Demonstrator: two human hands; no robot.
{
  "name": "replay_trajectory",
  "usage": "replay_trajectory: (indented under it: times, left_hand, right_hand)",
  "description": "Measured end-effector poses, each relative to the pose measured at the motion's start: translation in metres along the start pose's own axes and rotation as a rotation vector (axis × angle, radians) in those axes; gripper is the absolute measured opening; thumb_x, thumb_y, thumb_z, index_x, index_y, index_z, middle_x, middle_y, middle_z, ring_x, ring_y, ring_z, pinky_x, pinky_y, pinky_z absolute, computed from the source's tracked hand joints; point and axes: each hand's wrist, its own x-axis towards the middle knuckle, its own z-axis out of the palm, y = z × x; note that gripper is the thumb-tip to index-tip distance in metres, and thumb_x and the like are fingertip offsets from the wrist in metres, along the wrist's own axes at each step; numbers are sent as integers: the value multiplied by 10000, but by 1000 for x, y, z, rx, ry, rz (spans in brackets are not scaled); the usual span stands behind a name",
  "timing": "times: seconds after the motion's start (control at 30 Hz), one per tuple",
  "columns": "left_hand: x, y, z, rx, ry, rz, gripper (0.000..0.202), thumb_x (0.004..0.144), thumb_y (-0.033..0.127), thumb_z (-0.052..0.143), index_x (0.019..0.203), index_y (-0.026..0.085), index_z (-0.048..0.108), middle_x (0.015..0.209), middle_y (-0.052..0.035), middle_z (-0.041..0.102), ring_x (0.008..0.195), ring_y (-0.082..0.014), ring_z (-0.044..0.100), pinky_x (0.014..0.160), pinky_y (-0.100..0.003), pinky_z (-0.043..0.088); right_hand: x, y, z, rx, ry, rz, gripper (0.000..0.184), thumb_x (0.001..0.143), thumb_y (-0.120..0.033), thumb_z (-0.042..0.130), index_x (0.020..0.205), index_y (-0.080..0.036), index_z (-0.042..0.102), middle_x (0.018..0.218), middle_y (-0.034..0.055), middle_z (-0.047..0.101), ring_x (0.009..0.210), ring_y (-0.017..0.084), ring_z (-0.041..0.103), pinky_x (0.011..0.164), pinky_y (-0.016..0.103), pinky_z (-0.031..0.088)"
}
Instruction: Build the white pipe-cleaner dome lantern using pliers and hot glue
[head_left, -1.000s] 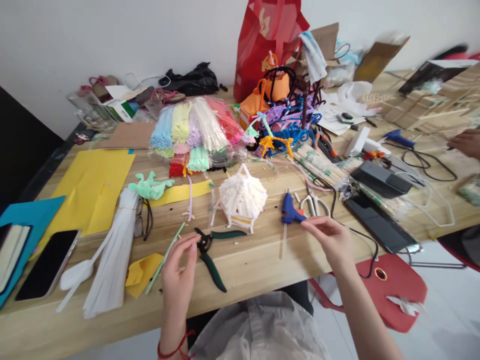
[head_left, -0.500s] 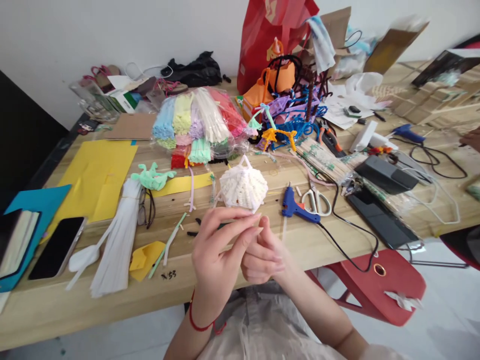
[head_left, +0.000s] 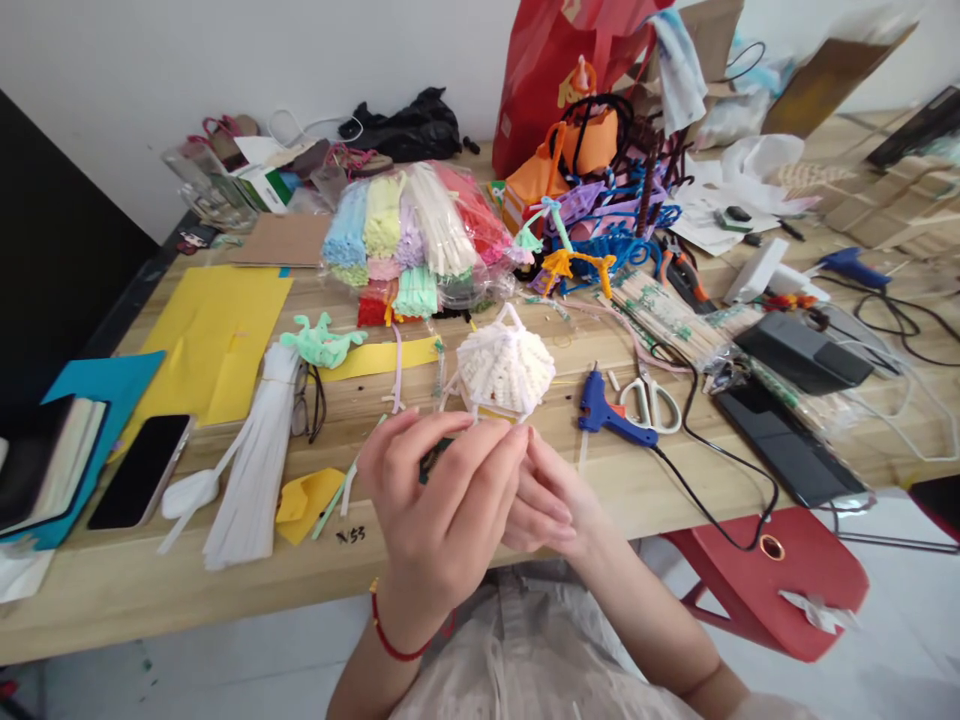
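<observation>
On head cam I've got both hands together over the front of the bench (head_left: 172,590). Left hand (head_left: 442,490): fingers bent and drawn in narrow, back of the hand toward me, tips meeting the other hand's. Right hand (head_left: 546,503): fingers curled in, its tips up against the left's. Can't tell if anything small is pinched between them; the left hand blocks my view. Red bracelet (head_left: 401,652) on the left wrist. White woven piece (head_left: 505,365) sits on the bench just beyond the fingertips, thin loop on top; its lower edge lines up with the tips, contact unclear. Dark green bit of a tool (head_left: 435,458) shows past the left fingers, mostly hidden. Right of the woven piece I have the blue glue gun (head_left: 609,415) lying on its side, black cord (head_left: 694,470) running off the front edge, and white-handled scissors (head_left: 651,405) just beside it. Going left: yellow strip (head_left: 390,355), green fuzzy piece (head_left: 322,343) at its end, folded yellow paper (head_left: 307,502), bundle of white strips (head_left: 251,480), then the phone (head_left: 142,470), lying dark face up. Behind the woven piece: clear pack of coloured fuzzy sticks (head_left: 420,230). Red bag (head_left: 551,100) stands at the back, near the wall. Red stool (head_left: 806,575) is below the bench edge, right side.
</observation>
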Motion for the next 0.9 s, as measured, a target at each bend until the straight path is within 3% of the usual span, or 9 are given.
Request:
replay_trajectory:
  times: [0.1, 0.23, 0.4, 0.63, 0.73, 0.83, 0.9]
  left_hand:
    - [3, -2, 3, -104, -4, -83, 169, 863, 128, 684, 997, 231, 687, 916, -15, 749, 997, -225, 606, 1014, -462, 418]
    - [5, -2, 7, -378, -4, -266, 147, 874, 101, 664, 923, 240, 663, 904, 9, 710, 946, -171, 609, 938, -395, 485]
    - [1, -1, 9, -549, 1, -388, 152, 897, 89, 633, 909, 234, 681, 910, 15, 693, 883, -139, 636, 851, -335, 523]
    - [2, -2, 5, -344, 7, -311, 147, 880, 112, 671, 924, 250, 698, 897, 11, 716, 927, -171, 628, 875, -351, 521]
    - [2, -5, 1, -130, -20, -121, 148, 877, 129, 677, 972, 242, 687, 923, -7, 738, 990, -209, 625, 923, -391, 496]
    - [1, -8, 1, 25, 1, 38, 161, 851, 130, 694, 972, 234, 672, 916, -6, 748, 996, -221, 634, 1015, -445, 428]
    - [2, -8, 4, -5, 24, -5, 154, 834, 124, 693, 936, 230, 648, 887, -4, 736, 974, -216, 637, 1025, -457, 414]
  right_hand:
    - [1, 0, 0, 75, -96, -5, 693, 1034, -464, 390, 399, -191, 339, 309, -63, 325, 270, 35, 268, 317, 168, 213]
    - [2, 1, 0, 183, -211, 40, 666, 1040, -472, 360, 435, -194, 357, 338, -66, 338, 284, 42, 260, 314, 171, 214]
    - [4, 2, 2, 195, -190, 69, 676, 1022, -505, 398, 422, -195, 352, 321, -71, 330, 277, 42, 268, 317, 162, 242]
    - [0, 5, 0, -71, 88, 31, 726, 976, -569, 464, 367, -192, 342, 260, -70, 287, 242, 39, 245, 302, 157, 237]
    - [-2, 6, -2, -117, 202, 61, 756, 965, -640, 403, 356, -194, 349, 244, -67, 273, 226, 44, 229, 286, 165, 209]
    - [-4, 5, -4, -77, 199, 92, 775, 981, -649, 336, 356, -191, 345, 252, -62, 273, 235, 45, 226, 293, 162, 208]
    - [-3, 5, -5, 2, 119, 114, 776, 983, -654, 318, 363, -189, 350, 260, -61, 275, 237, 47, 231, 290, 159, 216]
